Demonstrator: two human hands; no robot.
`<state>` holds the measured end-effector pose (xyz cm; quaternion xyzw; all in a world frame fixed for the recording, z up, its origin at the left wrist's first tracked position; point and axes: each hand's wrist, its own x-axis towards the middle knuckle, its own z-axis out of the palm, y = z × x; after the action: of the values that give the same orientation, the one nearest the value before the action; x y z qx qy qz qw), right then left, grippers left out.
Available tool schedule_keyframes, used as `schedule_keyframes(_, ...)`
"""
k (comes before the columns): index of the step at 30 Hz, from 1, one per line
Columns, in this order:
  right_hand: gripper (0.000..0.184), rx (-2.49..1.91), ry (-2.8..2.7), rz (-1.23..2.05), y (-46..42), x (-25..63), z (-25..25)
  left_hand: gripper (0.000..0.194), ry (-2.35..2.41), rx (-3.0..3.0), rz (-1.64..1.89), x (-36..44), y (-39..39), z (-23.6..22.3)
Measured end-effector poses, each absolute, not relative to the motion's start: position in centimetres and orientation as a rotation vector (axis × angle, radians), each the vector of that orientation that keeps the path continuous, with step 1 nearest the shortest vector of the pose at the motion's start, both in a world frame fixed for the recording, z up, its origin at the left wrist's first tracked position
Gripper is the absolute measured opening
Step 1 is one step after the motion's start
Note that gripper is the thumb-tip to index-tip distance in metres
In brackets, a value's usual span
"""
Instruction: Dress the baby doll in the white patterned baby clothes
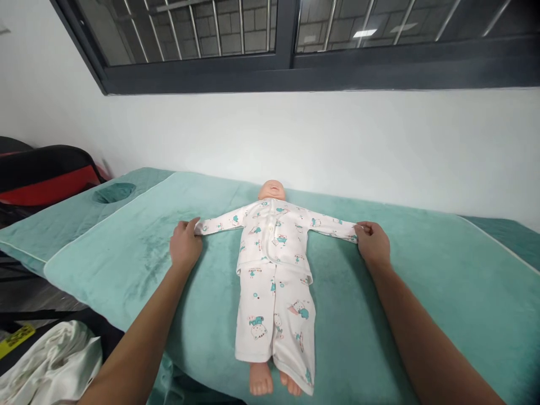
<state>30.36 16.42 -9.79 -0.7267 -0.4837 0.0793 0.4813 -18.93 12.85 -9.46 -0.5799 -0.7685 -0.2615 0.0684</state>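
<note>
A baby doll lies on its back, head toward the wall and bare feet toward me. It wears a white printed pajama top and matching pajama pants. Both sleeves are stretched out sideways. My left hand pinches the cuff of the sleeve on the left. The cuff of the other sleeve is held between the fingers of my right hand. The doll's own hands are hidden in the sleeves. One pant leg reaches lower than the other, over part of a foot.
A green plush cover is spread under the doll, with a hole at its left end. Behind it rise a white wall and a dark window frame. White cloth lies at lower left, below a black and red chair.
</note>
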Motion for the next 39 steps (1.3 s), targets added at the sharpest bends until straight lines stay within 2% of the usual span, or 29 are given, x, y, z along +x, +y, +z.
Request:
schedule_keyframes(5,0.034,-1.670,-1.294,-0.031,14.6,27.8,-9.0,0.062,-2.161,-1.965,-0.652,-18.2,11.9,-9.7)
schedule_keyframes(9,0.030,-1.451,-1.545,0.007,10.9,23.2,-8.5,0.052,-2.295,-1.904,-0.629,-17.3,10.0,-10.0)
schedule_keyframes(12,0.030,-1.355,-1.610,0.265,6.3,19.5,-8.4,0.044,-2.260,-1.859,-0.884,-15.7,6.9,-10.2)
schedule_keyframes(15,0.023,-1.456,-1.622,0.544,0.8,17.0,-8.5,0.035,-2.211,-1.984,-1.308,-13.1,2.1,-10.2)
schedule_keyframes(19,0.031,-1.380,-1.749,0.792,-5.7,16.2,-9.0,0.026,-2.156,-2.434,-1.606,-9.9,-5.3,-10.6)
schedule_keyframes(20,0.031,-1.292,-1.785,0.823,-6.9,16.1,-9.2,0.029,-2.086,-2.527,-1.629,-9.3,-6.9,-10.8)
schedule_keyframes(22,0.030,-1.145,-1.859,0.824,-8.6,16.0,-9.6,0.048,-1.955,-2.690,-1.598,-8.4,-9.2,-11.5)
schedule_keyframes(24,0.034,-1.120,-1.902,0.701,-9.6,15.7,-10.2,0.070,-1.912,-2.716,-1.562,-7.7,-10.4,-12.2)
schedule_keyframes(26,0.030,-1.192,-1.893,0.553,-10.0,15.0,-10.6,0.076,-1.959,-2.611,-1.541,-6.9,-10.7,-12.7)
schedule_keyframes(30,0.015,-1.265,-1.834,0.501,-10.4,13.3,-10.5,0.050,-1.847,-2.471,-1.586,-5.6,-10.4,-12.3)
schedule_keyframes(34,0.016,-1.235,-1.810,0.499,-11.6,12.8,-9.0,0.029,-1.691,-2.463,-1.748,-5.6,-10.7,-10.8)
schedule_keyframes(39,0.018,-1.246,-1.778,0.515,-12.6,13.6,-7.3,0.016,-1.864,-2.345,-1.877,-5.9,-11.4,-9.3)
